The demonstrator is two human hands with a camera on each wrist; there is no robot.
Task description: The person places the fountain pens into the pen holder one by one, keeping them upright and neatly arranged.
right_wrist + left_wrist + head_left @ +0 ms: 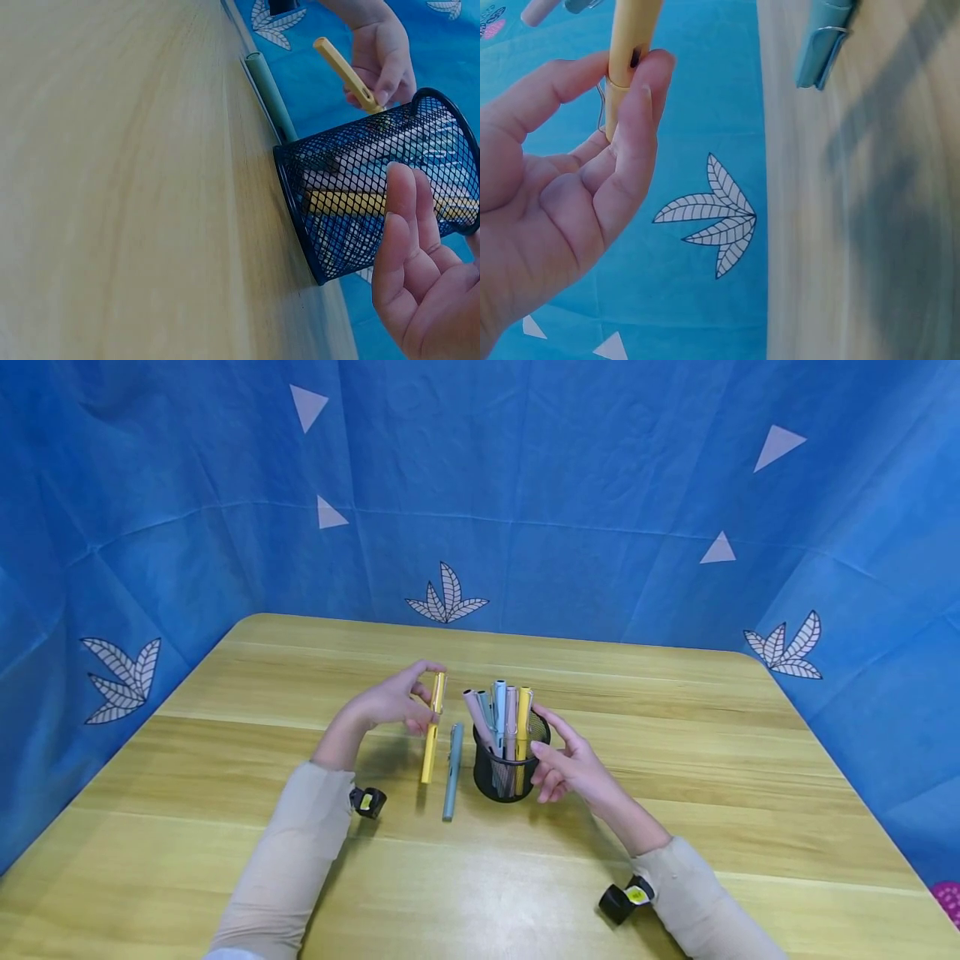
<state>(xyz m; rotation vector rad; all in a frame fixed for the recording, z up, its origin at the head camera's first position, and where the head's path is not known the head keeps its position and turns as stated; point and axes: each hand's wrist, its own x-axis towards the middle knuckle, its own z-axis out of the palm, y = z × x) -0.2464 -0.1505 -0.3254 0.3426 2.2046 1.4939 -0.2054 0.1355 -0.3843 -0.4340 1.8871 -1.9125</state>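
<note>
Mesh pen cup (504, 781) on tabletop (675, 735): left hand (390, 702) pinches yellow pen (432, 727) upright just left of it, teal pen (452, 770) lying between; right hand (570, 764), fingers relaxed, touches its right side.

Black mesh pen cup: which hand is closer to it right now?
Right. The right hand touches the mesh pen cup on its side; the left hand is apart, pinching a yellow pen.

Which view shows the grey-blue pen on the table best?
Head view: the grey-blue pen lies whole on the table beside the holder. Left wrist shows only its clip end; right wrist shows part of it behind the holder.
</note>
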